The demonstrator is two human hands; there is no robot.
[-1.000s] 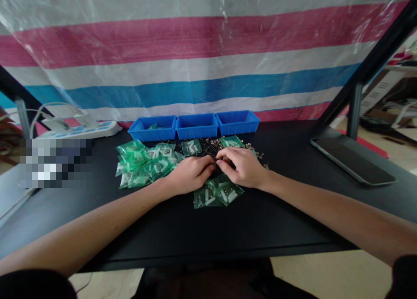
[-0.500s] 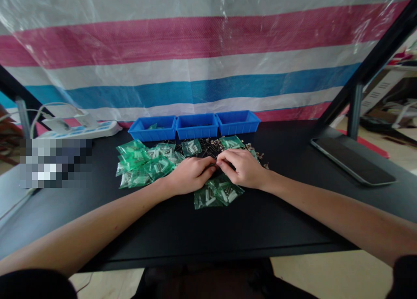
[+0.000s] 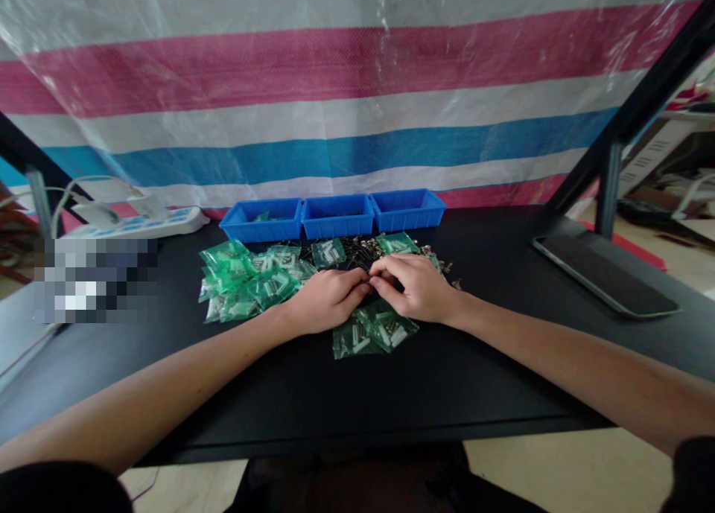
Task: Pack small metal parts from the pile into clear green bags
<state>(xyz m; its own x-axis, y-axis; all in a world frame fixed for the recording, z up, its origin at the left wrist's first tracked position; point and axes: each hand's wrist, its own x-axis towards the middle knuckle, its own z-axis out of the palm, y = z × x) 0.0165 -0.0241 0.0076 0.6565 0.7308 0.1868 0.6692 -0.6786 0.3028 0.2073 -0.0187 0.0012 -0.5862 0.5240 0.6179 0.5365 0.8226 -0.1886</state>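
My left hand and my right hand meet fingertip to fingertip over the middle of the table. Both are closed in a pinch; whatever lies between the fingers is too small and hidden to name. Just below them lie green plastic packets holding white plugs and metal screws. Behind the fingers spreads a pile of dark screws, with another green packet on its left side and a further packet at its right. Left of my left hand is a heap of filled green packets.
Three blue bins stand in a row behind the pile; the left one holds a little green packet. A power strip with plugs and cables is at the back left. A phone lies at the right. Black frame posts rise at the sides.
Hardly anything differs. The fingertips of both hands have shifted very slightly where they meet; the packets, screws and bins stay where they were.
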